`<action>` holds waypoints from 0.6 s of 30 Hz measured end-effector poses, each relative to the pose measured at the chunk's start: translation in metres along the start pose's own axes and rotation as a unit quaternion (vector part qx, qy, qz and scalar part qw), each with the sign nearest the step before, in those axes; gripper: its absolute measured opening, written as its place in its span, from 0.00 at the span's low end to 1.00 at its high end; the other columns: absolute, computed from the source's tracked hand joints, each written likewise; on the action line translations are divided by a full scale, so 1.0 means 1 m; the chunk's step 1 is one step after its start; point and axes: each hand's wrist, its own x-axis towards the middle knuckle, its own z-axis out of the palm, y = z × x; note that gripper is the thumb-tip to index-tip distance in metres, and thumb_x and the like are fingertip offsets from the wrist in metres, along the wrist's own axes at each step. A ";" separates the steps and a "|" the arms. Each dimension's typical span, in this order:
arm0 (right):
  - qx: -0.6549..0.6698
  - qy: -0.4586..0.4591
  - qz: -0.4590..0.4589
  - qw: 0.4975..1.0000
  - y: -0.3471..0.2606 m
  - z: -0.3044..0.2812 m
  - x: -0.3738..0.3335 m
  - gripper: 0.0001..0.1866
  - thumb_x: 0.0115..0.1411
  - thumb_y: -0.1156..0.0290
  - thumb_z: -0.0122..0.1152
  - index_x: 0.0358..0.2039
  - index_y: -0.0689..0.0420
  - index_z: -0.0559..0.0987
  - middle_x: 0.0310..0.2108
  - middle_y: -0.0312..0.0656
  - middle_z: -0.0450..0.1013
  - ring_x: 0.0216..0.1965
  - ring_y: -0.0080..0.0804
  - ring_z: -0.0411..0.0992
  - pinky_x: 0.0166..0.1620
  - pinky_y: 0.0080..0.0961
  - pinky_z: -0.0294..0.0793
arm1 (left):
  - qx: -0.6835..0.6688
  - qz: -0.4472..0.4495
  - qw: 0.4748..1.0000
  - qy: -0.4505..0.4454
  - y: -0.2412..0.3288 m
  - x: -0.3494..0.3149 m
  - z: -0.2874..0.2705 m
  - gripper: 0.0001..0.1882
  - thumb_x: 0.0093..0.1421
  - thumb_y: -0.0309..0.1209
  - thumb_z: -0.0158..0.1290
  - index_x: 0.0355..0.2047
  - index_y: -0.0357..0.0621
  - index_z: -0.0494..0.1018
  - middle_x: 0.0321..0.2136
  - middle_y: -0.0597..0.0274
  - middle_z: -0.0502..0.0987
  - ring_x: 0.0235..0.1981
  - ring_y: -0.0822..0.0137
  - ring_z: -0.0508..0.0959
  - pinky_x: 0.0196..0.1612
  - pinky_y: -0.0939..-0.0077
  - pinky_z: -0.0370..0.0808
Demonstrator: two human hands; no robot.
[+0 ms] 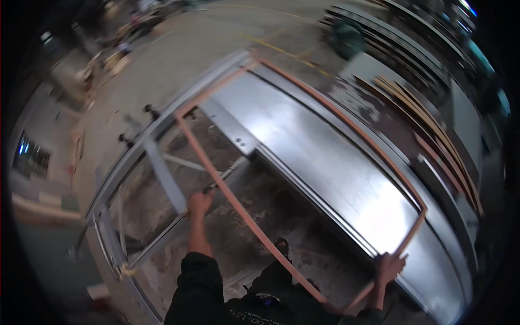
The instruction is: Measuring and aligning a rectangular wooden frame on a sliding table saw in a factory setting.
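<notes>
A long rectangular frame of thin reddish-brown wooden strips (238, 208) lies tilted across a metal sliding table (303, 135). Part of it hangs over the open space in front of me. My right hand (390, 266) is closed round the frame's near short strip, at the table's front edge. Beside the frame's left long strip, my left hand (200, 203) is closed. A small dark piece (210, 188) sticks out of it toward the strip; motion blur hides what it is. Below the left hand runs a grey metal bar (168, 184) of the machine's side support.
A grey metal rail (119, 168) with dark clamp knobs (151, 112) borders the left side. Long boards (433, 119) are stacked at the right, near a round green object (346, 39). My shoe (281, 246) stands on the stained floor between the table and the support.
</notes>
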 end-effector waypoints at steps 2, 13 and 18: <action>0.027 -0.069 -0.174 0.982 0.045 -0.012 -0.052 0.42 0.59 0.62 0.71 0.71 0.66 0.70 0.67 0.68 0.69 0.66 0.69 0.69 0.71 0.56 0.65 | -0.047 -0.006 0.999 -0.017 -0.007 0.006 0.010 0.43 0.68 0.70 0.55 0.53 0.37 0.85 0.49 0.38 0.87 0.53 0.35 0.86 0.53 0.41 0.80; 0.268 -0.146 0.019 0.952 0.156 -0.051 -0.112 0.37 0.61 0.78 0.58 0.73 0.55 0.66 0.56 0.55 0.75 0.54 0.50 0.77 0.53 0.40 0.77 | -0.022 0.061 0.997 -0.050 -0.036 0.041 0.085 0.46 0.66 0.73 0.52 0.49 0.35 0.86 0.43 0.34 0.86 0.48 0.30 0.85 0.47 0.39 0.79; 0.311 -0.158 -0.117 0.930 0.211 -0.051 -0.082 0.34 0.61 0.79 0.59 0.70 0.56 0.69 0.52 0.46 0.76 0.47 0.37 0.80 0.46 0.32 0.81 | -0.067 0.064 0.995 -0.042 -0.024 0.009 0.111 0.40 0.68 0.69 0.52 0.61 0.49 0.81 0.55 0.45 0.86 0.59 0.38 0.83 0.57 0.39 0.79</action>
